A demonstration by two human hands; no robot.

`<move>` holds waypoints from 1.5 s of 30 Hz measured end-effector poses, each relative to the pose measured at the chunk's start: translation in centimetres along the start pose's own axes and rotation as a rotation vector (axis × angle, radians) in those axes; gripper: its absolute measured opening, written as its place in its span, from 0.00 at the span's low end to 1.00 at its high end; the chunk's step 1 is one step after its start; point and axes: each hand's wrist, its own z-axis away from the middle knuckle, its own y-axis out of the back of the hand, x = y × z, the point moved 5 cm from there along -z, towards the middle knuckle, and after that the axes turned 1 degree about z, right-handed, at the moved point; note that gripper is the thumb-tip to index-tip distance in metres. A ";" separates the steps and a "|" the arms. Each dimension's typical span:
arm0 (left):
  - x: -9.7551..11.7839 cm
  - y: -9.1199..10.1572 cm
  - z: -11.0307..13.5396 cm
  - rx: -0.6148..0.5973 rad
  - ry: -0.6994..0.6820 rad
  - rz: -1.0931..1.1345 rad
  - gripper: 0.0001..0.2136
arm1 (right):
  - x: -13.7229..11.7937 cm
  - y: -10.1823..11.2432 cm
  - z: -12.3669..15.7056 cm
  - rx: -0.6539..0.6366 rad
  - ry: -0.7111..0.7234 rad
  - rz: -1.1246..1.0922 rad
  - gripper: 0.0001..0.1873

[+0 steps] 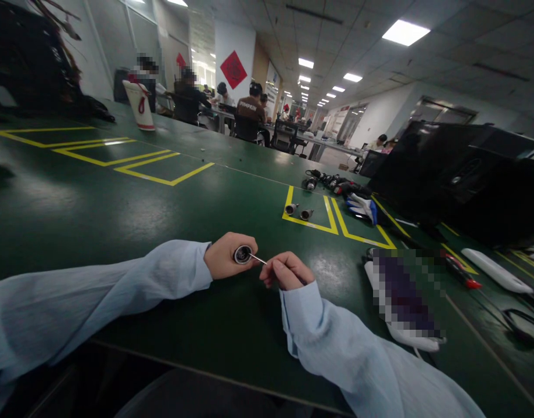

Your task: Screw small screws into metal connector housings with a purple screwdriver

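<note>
My left hand (230,255) is closed around a small round metal connector-like part (242,254), its hollow open end turned toward me. A thin metal rod (258,259) is pinched in the fingers of my right hand (287,271); its far end meets the rim of the hollow part. Whether the rod goes inside cannot be made out. Both hands are above the green table (197,325), near its front edge. Two similar metal parts (306,215) lie farther off within a yellow-taped box.
A blue-and-white glove (361,208) and a heap of dark cables (336,183) lie at the back right. Nearer are a pixelated device (401,296) and a red-tipped tool (462,271). A paper cup (139,105) stands back left. People sit at desks beyond.
</note>
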 end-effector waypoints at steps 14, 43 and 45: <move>-1.0 0.0 -0.1 0.019 -0.006 0.181 0.09 | 0.3 -0.1 -0.1 -0.056 0.019 -0.081 0.13; -0.7 0.4 -0.1 0.058 0.049 0.118 0.12 | -2.5 -0.9 0.7 0.043 0.593 0.579 0.02; -0.5 0.2 -0.1 0.050 0.057 0.108 0.11 | -1.9 -0.9 0.4 0.058 0.526 0.595 0.03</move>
